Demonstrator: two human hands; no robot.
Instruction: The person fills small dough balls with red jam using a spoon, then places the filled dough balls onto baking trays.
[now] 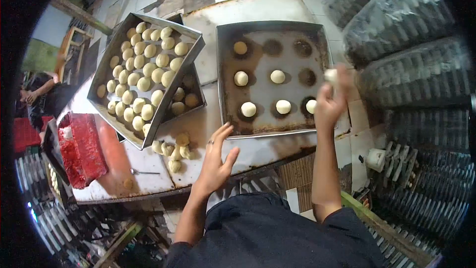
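- Right hand (328,105) is raised over the right edge of the baking tray (225,82), its fingers closed on a dough ball (330,75); the ball is blurred, so its exact shape cannot be read.
- Left hand (216,156) lies flat and released at the near rim of the tray, holding nothing, with a loose pile of dough balls (172,150) just beside it on the tabletop (148,171).
- Risk: the held ball sits close to the tray's right rim; if let go there it could land on the rim or roll off toward the tabletop edge.
- Risk: the tray shows dark round marks as seats; a ball set between marks would likely crowd its neighbour, such as the ball (311,106) nearest the hand.
- Risk: the full tray (106,67) rests tilted on top of another tray; a knock from the left arm could shift it and spill its rows.
- Risk: the loose pile lies near the front edge of the tabletop, where a sweep of the left hand could push pieces off.
- Appearance: the balls on the baking tray are pale, smooth and round, six set well apart, one at the far left looking more tan.
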